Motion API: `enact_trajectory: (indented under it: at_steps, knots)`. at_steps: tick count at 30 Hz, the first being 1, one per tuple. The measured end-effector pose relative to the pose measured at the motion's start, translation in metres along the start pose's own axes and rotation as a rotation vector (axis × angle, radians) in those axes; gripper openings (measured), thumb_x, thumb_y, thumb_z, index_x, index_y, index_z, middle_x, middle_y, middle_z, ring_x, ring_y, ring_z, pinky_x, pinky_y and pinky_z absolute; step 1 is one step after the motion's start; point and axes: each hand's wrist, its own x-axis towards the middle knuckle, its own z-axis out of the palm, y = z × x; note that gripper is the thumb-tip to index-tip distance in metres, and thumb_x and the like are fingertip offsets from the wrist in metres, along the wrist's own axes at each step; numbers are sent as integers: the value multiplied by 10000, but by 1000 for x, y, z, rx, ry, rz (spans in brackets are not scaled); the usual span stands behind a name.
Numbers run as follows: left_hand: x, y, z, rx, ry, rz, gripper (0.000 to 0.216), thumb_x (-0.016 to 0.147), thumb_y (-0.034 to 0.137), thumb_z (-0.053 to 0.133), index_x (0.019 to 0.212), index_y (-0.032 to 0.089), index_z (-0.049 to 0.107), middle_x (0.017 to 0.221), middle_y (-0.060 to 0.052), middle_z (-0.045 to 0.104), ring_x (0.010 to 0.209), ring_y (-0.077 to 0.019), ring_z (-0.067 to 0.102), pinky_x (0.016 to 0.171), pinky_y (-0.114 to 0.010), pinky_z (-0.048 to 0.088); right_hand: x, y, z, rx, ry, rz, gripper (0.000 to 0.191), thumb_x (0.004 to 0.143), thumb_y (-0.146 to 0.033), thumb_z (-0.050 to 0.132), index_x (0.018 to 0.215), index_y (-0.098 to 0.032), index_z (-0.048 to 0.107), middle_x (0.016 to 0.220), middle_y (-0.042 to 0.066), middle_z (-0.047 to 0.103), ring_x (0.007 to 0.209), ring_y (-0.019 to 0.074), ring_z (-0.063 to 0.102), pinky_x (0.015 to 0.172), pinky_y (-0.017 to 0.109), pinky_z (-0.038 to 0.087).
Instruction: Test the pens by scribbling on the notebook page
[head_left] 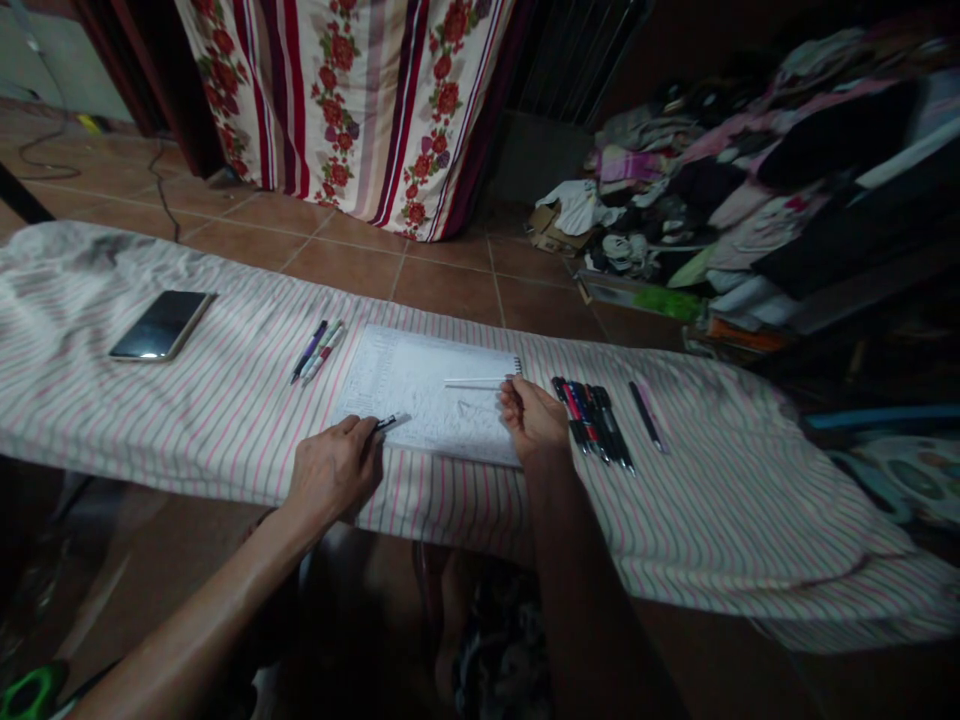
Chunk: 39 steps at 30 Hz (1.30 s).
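My left hand (336, 465) is closed at the near left edge of a spiral notebook (427, 355), gripping a dark pen (386, 423) whose pale end points right over the page. Over the notebook's right side, my right hand (534, 412) pinches a thin white rod (474, 383) that looks like a pen refill. The rod extends leftward, roughly level with the page's top edge. Faint grey marks cover parts of the page. Right of my right hand lies a row of several pens (592, 420), mostly black, with a red one among them.
A single dark pen (645, 415) lies farther right. Left of the notebook are a few pens (319, 350) and a phone (163, 325). A striped cloth (247, 400) covers the table. Beyond it hang a floral curtain (360, 110) and a heap of clothes (705, 180).
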Motion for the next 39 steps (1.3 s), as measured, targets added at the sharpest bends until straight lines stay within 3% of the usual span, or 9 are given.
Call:
enact_trajectory:
  at_steps: [9, 39]
  knots:
    - [2, 9, 6, 13, 26, 30, 314, 899, 348, 318, 1029, 210, 569, 889, -33, 654, 768, -193, 633, 544, -277, 350, -2, 8, -1, -59, -64, 100, 76, 759, -133, 605, 684, -141, 607, 594, 17, 683, 537, 89, 647, 435, 134, 468]
    - [7, 18, 7, -2, 14, 39, 318, 902, 337, 309, 1035, 206, 565, 886, -37, 643, 760, -189, 628, 554, -270, 370, -6, 12, -4, -133, -158, 170, 153, 746, -157, 658, 645, -173, 544, 538, 21, 650, 552, 123, 654, 569, 205, 565]
